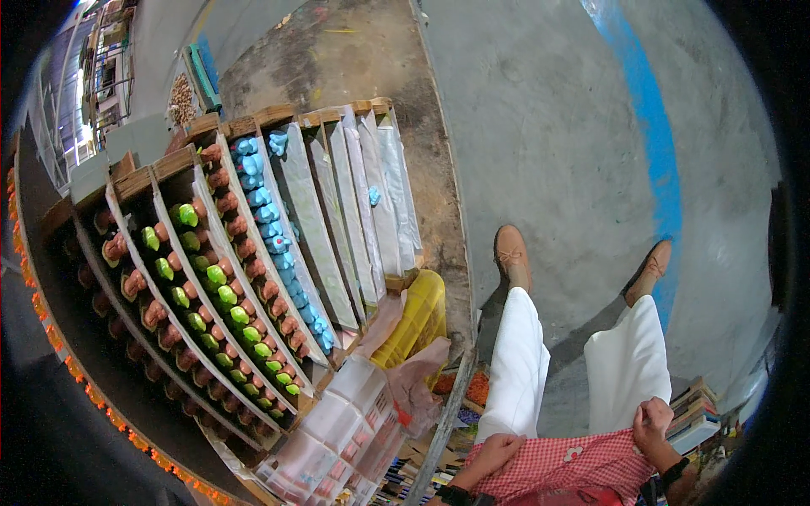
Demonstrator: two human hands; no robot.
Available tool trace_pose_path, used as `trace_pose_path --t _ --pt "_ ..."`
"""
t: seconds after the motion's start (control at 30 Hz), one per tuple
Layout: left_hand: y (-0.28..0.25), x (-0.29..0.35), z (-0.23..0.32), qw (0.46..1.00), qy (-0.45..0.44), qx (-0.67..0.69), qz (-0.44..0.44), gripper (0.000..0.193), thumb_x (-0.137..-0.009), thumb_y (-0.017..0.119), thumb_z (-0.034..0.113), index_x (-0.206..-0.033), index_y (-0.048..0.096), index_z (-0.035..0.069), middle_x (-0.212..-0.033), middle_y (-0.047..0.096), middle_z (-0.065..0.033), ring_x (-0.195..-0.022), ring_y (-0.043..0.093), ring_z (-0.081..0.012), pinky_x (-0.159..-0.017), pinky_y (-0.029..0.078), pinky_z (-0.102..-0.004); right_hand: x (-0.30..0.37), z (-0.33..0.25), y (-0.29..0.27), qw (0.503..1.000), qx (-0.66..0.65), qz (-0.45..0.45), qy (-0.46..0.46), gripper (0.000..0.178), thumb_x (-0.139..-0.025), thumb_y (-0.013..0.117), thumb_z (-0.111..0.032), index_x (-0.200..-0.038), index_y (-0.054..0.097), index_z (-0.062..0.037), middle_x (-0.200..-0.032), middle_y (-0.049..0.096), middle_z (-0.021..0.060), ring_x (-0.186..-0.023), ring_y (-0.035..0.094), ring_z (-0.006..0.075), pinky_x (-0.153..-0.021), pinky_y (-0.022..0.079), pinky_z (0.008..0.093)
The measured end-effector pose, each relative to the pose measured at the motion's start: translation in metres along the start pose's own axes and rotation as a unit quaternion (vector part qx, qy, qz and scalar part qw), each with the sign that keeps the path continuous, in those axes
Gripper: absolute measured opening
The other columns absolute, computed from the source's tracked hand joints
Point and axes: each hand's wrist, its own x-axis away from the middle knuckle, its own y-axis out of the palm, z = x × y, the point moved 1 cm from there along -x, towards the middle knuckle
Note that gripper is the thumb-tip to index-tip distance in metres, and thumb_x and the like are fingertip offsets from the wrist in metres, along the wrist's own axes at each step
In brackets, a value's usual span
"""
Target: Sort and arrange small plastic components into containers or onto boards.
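Observation:
A red-and-white checked apron (582,460) with a small white flower on it stretches between my two hands at the bottom right. My left hand (499,454) is closed on the apron's upper left edge. At its upper right corner, my right hand (652,423) has its fingers curled round the cloth. A dark band circles each wrist. Below the apron's edge, my white trouser legs and tan shoes show on the floor.
Left stands a stack of wooden-edged trays (325,215) holding rows of brown-and-green figurines (217,276) and blue figurines (268,212). White plastic boxes (342,413) and a yellow crate (419,316) sit near it. A blue line (645,110) crosses the grey floor.

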Motion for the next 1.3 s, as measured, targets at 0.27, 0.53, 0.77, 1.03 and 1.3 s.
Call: trace_pose_path --t 0.27,0.53,0.77,1.03,1.3 --pt "-0.006 -0.001 0.003 0.997 0.055 -0.045 0.013 0.048 -0.094 0.053 0.038 -0.064 0.055 0.001 -0.053 0.05 -0.0004 -0.046 0.046 -0.0105 -0.047 0.039 -0.0281 -0.003 -0.005 -0.001 1.0 -0.007 0.009 0.001 0.008 -0.071 0.061 0.001 -0.073 0.054 -0.0036 -0.063 0.049 0.0133 -0.057 0.052 0.0345 -0.051 0.04 0.0418" --pt "0.008 0.031 0.04 0.992 0.104 -0.067 0.037 0.046 -0.095 0.05 0.037 -0.067 0.062 0.002 -0.048 0.054 -0.0022 -0.045 0.051 -0.0133 -0.046 0.042 -0.0298 0.009 0.0 -0.004 0.999 0.018 0.04 0.021 0.006 -0.075 0.06 -0.008 -0.072 0.056 -0.0043 -0.068 0.053 0.0144 -0.064 0.056 0.0348 -0.057 0.044 0.0439" --pt "0.017 0.085 0.048 0.975 0.173 -0.107 0.092 0.045 -0.094 0.05 0.04 -0.074 0.066 0.003 -0.057 0.06 -0.0052 -0.054 0.057 -0.0124 -0.052 0.045 -0.0299 0.03 -0.002 -0.049 0.997 0.022 -0.036 0.062 0.012 -0.076 0.059 -0.014 -0.079 0.066 -0.0044 -0.078 0.061 0.0164 -0.072 0.06 0.0361 -0.067 0.049 0.0444" --pt "0.014 0.294 0.153 0.773 0.529 -0.15 0.317 0.014 -0.084 0.068 0.016 -0.09 0.065 0.004 -0.079 0.065 -0.0083 -0.066 0.061 -0.015 -0.063 0.05 -0.0281 0.048 -0.112 -0.199 0.98 -0.132 0.14 -0.042 0.01 -0.077 0.065 -0.002 -0.086 0.064 -0.0023 -0.077 0.063 0.0127 -0.065 0.061 0.0242 -0.06 0.048 0.0319" --pt "-0.037 0.625 0.144 0.284 0.929 0.022 0.238 0.059 -0.094 0.053 0.028 -0.14 0.03 -0.001 -0.129 0.049 -0.017 -0.114 0.052 -0.0239 -0.099 0.042 -0.0369 0.203 -0.373 -0.474 0.762 -0.122 0.47 -0.428 0.031 -0.08 0.067 -0.01 -0.109 0.057 -0.0045 -0.085 0.059 0.0088 -0.075 0.058 0.0232 -0.06 0.048 0.0317"
